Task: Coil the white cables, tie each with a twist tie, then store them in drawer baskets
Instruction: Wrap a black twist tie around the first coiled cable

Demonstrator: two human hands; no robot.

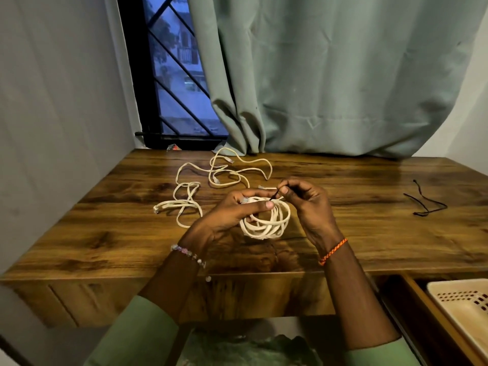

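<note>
A coiled white cable (pixel 266 223) hangs just above the wooden desk (pixel 105 233) in the middle of the view. My left hand (pixel 232 212) grips the top of the coil, thumb across the strands. My right hand (pixel 303 202) pinches a thin black twist tie (pixel 274 194) at the coil's top. Loose white cables (pixel 219 175) lie tangled on the desk behind and to the left. Two more black twist ties (pixel 425 202) lie on the desk at the right.
A cream perforated basket (pixel 464 307) sits in an open drawer (pixel 412 299) at the lower right. A green curtain (pixel 330 75) hangs down to the desk's back edge beside a barred window (pixel 171 70). A wall bounds the left side.
</note>
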